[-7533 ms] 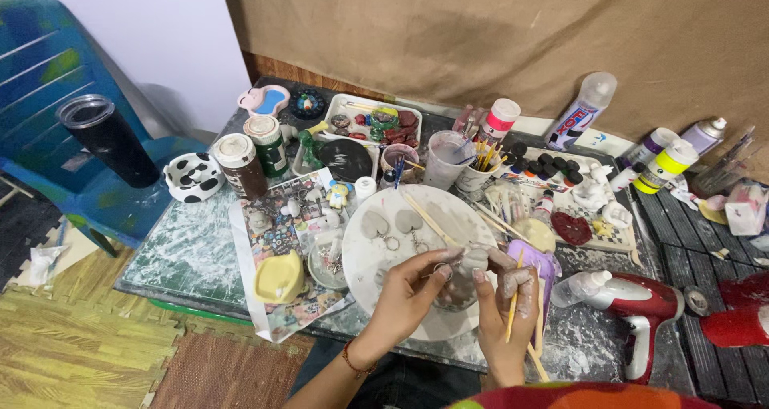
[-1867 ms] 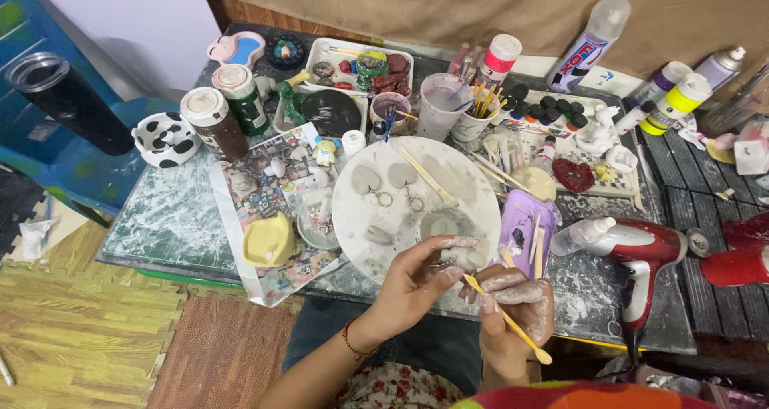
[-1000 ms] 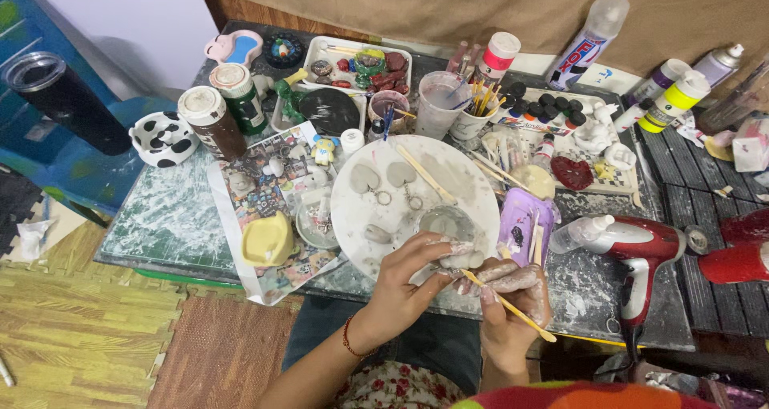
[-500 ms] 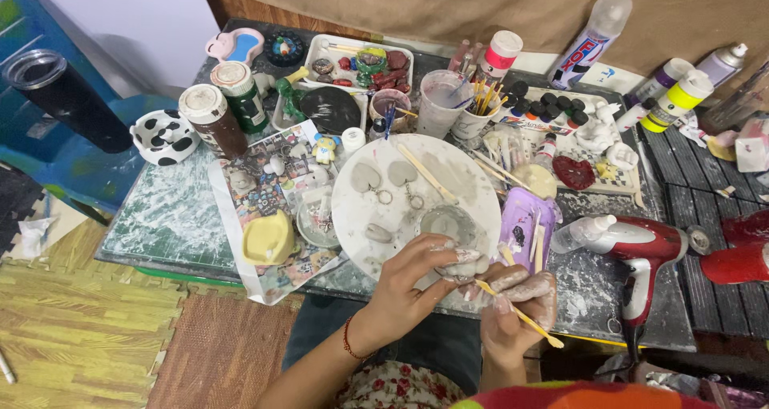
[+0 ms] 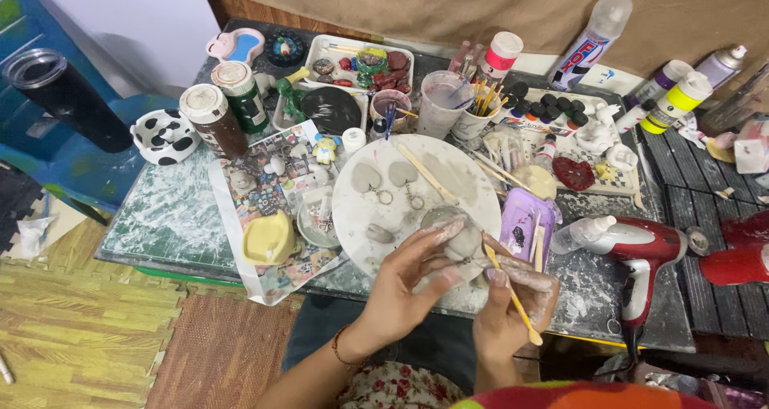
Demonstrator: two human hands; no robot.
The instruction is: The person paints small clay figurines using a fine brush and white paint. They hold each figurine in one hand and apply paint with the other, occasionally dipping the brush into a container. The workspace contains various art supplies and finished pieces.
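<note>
- Grey clay piece (image 5: 463, 245) sits right at the near edge of the round white work plate (image 5: 360, 217), pinched between both hands.
- Left hand (image 5: 404, 285) curls around it from the near side, clay-smeared fingers (image 5: 436, 234) pressed against the lump.
- Right hand (image 5: 513, 297) grips a thin yellow-orange modelling stick (image 5: 513, 305), its upper end meeting the clay, its lower end angled down past the wrist.
- On the plate: two heart-shaped clay keyring pieces (image 5: 384, 177), a small oval clay blob (image 5: 380, 233) and a wooden stick (image 5: 427, 173) lying across the middle.
- Just right of the plate, a purple tray (image 5: 525, 217); beyond it, a red hot-air gun (image 5: 641, 245) lying on the marbled tabletop (image 5: 168, 217).
- Left of the plate, a yellow mould (image 5: 268, 238) rests on printed paper (image 5: 264, 186).
- Back of the table: paint jars, a brush cup (image 5: 473, 116), bottles.
</note>
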